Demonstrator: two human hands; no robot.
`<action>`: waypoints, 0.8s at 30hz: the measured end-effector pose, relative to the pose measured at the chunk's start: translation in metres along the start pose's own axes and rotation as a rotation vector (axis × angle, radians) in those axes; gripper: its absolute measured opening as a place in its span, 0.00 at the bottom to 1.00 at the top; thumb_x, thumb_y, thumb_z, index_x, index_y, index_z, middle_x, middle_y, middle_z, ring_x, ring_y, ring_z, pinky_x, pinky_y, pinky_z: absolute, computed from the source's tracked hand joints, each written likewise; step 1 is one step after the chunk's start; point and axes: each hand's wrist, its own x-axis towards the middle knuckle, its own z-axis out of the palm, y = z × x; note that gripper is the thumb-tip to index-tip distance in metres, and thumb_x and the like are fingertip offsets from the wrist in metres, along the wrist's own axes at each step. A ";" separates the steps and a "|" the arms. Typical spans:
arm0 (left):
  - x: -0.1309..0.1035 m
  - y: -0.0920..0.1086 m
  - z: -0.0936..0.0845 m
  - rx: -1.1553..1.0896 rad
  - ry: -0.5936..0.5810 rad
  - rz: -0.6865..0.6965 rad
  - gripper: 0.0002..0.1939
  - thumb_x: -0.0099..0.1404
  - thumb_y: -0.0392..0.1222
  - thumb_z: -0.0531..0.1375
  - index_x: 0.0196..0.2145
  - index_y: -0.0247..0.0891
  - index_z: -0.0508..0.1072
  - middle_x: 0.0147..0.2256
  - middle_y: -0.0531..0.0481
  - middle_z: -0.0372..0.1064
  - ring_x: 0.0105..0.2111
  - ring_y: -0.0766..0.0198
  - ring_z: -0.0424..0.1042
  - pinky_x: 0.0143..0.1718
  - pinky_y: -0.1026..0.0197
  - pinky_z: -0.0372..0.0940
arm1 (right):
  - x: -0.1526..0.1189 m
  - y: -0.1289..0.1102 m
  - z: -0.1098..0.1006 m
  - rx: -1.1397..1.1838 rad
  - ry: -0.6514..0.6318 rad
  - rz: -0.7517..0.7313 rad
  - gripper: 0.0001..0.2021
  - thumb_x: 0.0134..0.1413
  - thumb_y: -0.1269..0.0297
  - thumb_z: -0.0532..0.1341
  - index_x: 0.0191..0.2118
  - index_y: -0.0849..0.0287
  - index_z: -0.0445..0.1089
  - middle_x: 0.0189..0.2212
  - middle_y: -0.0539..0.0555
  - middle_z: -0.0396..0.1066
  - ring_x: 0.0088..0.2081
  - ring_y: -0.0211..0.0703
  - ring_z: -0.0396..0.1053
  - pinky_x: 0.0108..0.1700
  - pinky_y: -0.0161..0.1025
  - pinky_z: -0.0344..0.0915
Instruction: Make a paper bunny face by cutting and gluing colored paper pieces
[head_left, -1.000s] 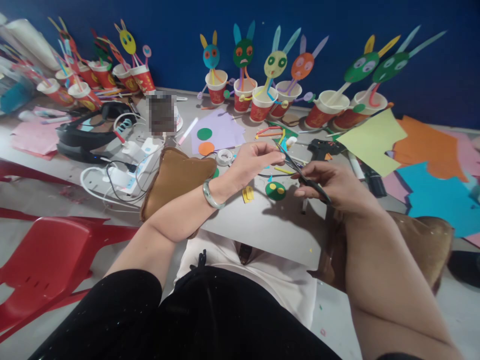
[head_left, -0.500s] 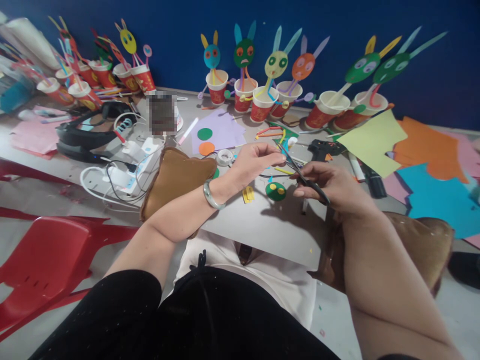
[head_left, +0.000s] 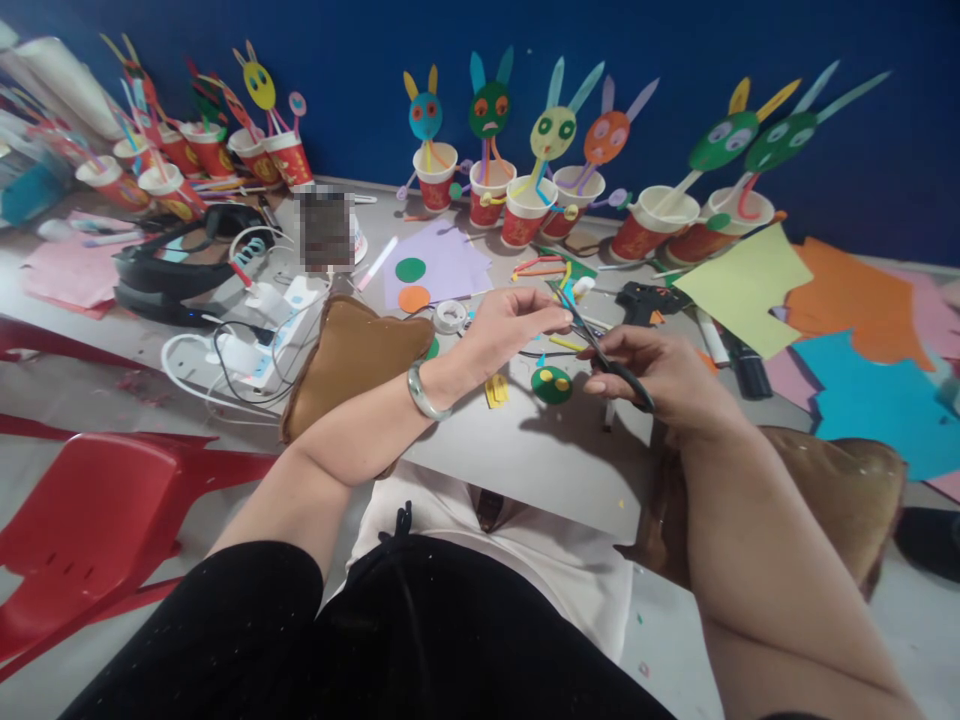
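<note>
Dark scissors [head_left: 609, 358] are in my right hand [head_left: 651, 376], its fingers wrapped round the handles and the blades pointing up and left. The tips of my left hand [head_left: 517, 318] are pinched together beside the blades; whatever they hold is too small to make out. Below the scissors a green paper oval [head_left: 551, 394] with two yellow spots lies on the table [head_left: 525, 455]. Small yellow paper pieces [head_left: 496, 391] lie to its left, under my left wrist. A roll of tape [head_left: 450, 316] sits left of my left hand.
Red paper cups [head_left: 519, 234] with paper rabbit figures line the back. A black glue gun [head_left: 646, 297] and coloured paper sheets [head_left: 870, 385] lie right. Brown cushions [head_left: 352, 370] flank my arms. A power strip [head_left: 281, 335] with cables and a red chair [head_left: 97, 510] are left.
The scissors' handles and my right hand have shifted very slightly. My left hand stays in nearly the same place.
</note>
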 end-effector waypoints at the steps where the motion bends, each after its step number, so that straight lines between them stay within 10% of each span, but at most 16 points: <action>1: 0.000 0.000 0.000 -0.003 0.000 -0.004 0.21 0.55 0.53 0.77 0.25 0.39 0.72 0.26 0.56 0.73 0.33 0.69 0.73 0.42 0.61 0.68 | 0.000 0.000 0.000 0.015 -0.002 0.018 0.36 0.14 0.41 0.87 0.28 0.57 0.72 0.19 0.46 0.65 0.24 0.34 0.58 0.26 0.34 0.55; 24: -0.001 0.002 0.001 -0.060 0.027 0.007 0.21 0.51 0.51 0.79 0.23 0.39 0.73 0.24 0.56 0.73 0.30 0.70 0.72 0.40 0.61 0.66 | -0.002 -0.008 0.005 0.141 0.016 0.118 0.34 0.07 0.52 0.88 0.27 0.58 0.74 0.20 0.49 0.74 0.22 0.34 0.65 0.24 0.32 0.61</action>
